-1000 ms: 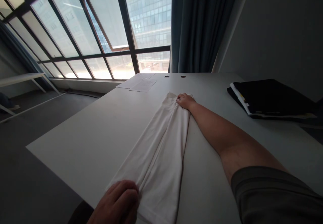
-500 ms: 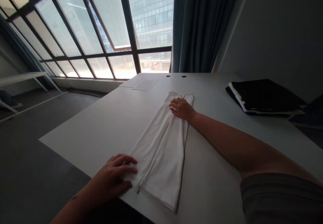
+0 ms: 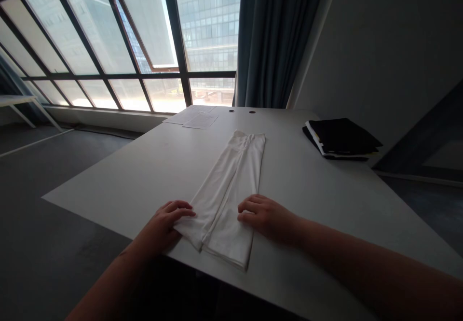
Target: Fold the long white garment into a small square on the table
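A white garment (image 3: 231,181), folded lengthwise into a long narrow strip, lies on the white table (image 3: 144,171), running from the near edge toward the window. My left hand (image 3: 164,222) rests palm down at its near left corner, fingertips on the cloth. My right hand (image 3: 265,215) lies flat on the near right edge of the strip, fingers spread and pointing left. Neither hand is closed around the fabric.
A black folder or folded dark cloth with white papers (image 3: 340,137) sits at the table's far right. Paper sheets (image 3: 197,117) lie at the far edge near two cable holes (image 3: 240,111). Beyond are large windows and a dark curtain (image 3: 267,36).
My right hand has slid from the far end of the garment back to its near right edge. My left hand stays at the near left corner. The view has pulled back.
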A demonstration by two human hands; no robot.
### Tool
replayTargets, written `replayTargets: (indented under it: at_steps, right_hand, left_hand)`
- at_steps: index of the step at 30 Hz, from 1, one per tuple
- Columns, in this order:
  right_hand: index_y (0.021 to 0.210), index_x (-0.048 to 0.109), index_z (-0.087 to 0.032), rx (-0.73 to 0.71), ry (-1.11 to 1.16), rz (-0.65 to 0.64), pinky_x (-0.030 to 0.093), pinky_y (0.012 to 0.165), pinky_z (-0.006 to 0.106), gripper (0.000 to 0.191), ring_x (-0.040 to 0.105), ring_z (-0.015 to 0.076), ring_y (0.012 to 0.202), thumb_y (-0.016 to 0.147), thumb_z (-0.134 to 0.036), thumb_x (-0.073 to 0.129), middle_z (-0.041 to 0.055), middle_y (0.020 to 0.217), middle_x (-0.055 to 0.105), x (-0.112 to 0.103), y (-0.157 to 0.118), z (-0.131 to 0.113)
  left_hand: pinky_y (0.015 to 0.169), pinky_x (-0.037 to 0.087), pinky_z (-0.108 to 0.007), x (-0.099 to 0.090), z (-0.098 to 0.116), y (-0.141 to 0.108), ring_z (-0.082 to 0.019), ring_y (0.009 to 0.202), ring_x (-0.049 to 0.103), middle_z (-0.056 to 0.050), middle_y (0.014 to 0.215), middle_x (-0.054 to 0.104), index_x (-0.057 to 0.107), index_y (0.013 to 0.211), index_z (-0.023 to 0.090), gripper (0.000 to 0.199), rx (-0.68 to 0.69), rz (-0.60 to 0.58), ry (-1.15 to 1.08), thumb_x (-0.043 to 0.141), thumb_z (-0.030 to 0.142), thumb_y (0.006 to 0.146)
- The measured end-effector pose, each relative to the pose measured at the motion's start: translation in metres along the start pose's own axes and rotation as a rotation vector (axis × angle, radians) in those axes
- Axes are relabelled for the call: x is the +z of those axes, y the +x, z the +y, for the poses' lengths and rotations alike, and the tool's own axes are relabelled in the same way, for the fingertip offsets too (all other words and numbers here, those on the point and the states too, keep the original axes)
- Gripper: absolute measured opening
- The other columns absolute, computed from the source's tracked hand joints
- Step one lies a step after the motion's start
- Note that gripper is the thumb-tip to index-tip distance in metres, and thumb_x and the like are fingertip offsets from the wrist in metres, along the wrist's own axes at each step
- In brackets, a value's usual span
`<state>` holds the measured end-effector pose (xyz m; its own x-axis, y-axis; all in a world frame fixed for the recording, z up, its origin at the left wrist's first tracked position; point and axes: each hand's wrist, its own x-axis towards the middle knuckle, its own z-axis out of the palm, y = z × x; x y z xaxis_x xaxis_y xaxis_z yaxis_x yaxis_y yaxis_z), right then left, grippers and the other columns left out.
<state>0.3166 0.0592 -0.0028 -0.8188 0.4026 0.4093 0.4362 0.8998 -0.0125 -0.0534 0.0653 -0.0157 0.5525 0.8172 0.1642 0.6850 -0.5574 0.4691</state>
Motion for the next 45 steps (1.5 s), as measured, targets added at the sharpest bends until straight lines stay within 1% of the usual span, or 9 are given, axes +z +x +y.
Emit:
replayTargets:
  at_steps: [3,7,11,16,23,27,31,36,45]
  right_hand:
    - [0.125,0.067,-0.020,0.151,0.189,-0.135,0.044,0.117,0.042,0.035,0.060,0.0193,0.123,0.093,-0.008,0.057,0.0096,0.131,0.064,-0.007,-0.020,-0.010]
    - [0.135,0.064,-0.022,0.172,0.262,-0.174,0.028,0.128,0.055,0.046,0.049,0.0274,0.142,0.092,-0.033,0.073,0.0125,0.144,0.056,-0.006,-0.025,-0.021]
    - [0.130,0.068,-0.019,0.097,0.090,-0.096,0.038,0.124,0.047,0.030,0.061,0.0199,0.125,0.104,-0.022,0.054,0.0108,0.131,0.065,0.007,-0.013,-0.015]
    - [0.139,0.064,-0.018,0.240,-0.034,-0.062,0.055,0.105,0.035,0.042,0.061,0.0211,0.124,0.103,-0.009,0.044,0.0136,0.136,0.061,0.011,-0.007,-0.009]
    - [0.144,0.060,-0.026,0.153,0.104,-0.189,0.040,0.118,0.052,0.052,0.057,0.0283,0.125,0.097,-0.048,0.065,0.0107,0.142,0.059,0.012,0.005,-0.063]
    - [0.131,0.066,-0.016,0.401,-0.002,-0.199,0.048,0.108,0.043,0.034,0.058,0.0248,0.116,0.099,-0.021,0.057,0.0144,0.133,0.061,0.018,0.018,-0.078]
    - [0.131,0.065,-0.015,0.495,-0.035,-0.192,0.050,0.101,0.039,0.038,0.055,0.0242,0.112,0.097,-0.008,0.049,0.0137,0.127,0.062,0.019,0.021,-0.073]
    - [0.134,0.064,-0.019,0.431,-0.055,-0.051,0.048,0.104,0.040,0.039,0.054,0.0247,0.116,0.097,-0.012,0.054,0.0125,0.131,0.060,0.021,0.014,-0.069]
    - [0.119,0.070,-0.018,0.062,0.031,-0.179,0.049,0.099,0.034,0.029,0.062,0.0205,0.105,0.092,-0.025,0.064,0.0080,0.122,0.068,0.010,0.011,-0.054]
  left_hand:
    - [0.112,0.049,-0.041,-0.003,-0.002,0.000,-0.023,0.125,0.060,-0.003,0.136,0.063,0.073,0.123,0.034,0.064,0.012,-0.037,-0.005,0.051,0.004,0.071]
    - [0.109,0.051,-0.037,-0.007,-0.001,-0.001,-0.022,0.121,0.063,-0.003,0.134,0.065,0.076,0.117,0.032,0.052,0.040,-0.020,-0.035,0.051,0.008,0.078]
    - [0.109,0.051,-0.035,-0.010,0.004,0.001,-0.021,0.121,0.064,-0.002,0.128,0.070,0.078,0.108,0.031,0.032,0.085,-0.027,-0.076,0.051,0.024,0.093]
    - [0.106,0.052,-0.034,-0.008,0.008,0.005,-0.020,0.118,0.065,-0.002,0.124,0.074,0.078,0.100,0.029,0.031,0.082,-0.020,-0.069,0.050,0.041,0.099]
    - [0.103,0.053,-0.030,-0.005,0.005,0.005,-0.019,0.113,0.067,-0.002,0.116,0.077,0.077,0.106,0.028,0.035,0.032,0.066,-0.101,0.048,0.046,0.100]
    - [0.101,0.053,-0.027,-0.003,0.002,0.004,-0.018,0.113,0.067,-0.001,0.116,0.077,0.078,0.100,0.028,0.027,0.119,0.067,-0.074,0.053,0.040,0.098]
    - [0.103,0.053,-0.029,-0.003,0.000,0.003,-0.020,0.118,0.065,-0.001,0.120,0.077,0.077,0.101,0.029,0.020,0.208,0.053,-0.021,0.059,0.029,0.091]
    - [0.105,0.053,-0.033,-0.002,-0.001,0.002,-0.020,0.121,0.064,0.001,0.121,0.076,0.074,0.094,0.027,0.032,0.237,0.022,0.003,0.050,0.011,0.080]
    - [0.107,0.051,-0.036,0.002,-0.008,-0.003,-0.022,0.126,0.061,0.002,0.126,0.075,0.075,0.099,0.029,0.038,0.273,0.064,0.118,0.053,0.010,0.075]
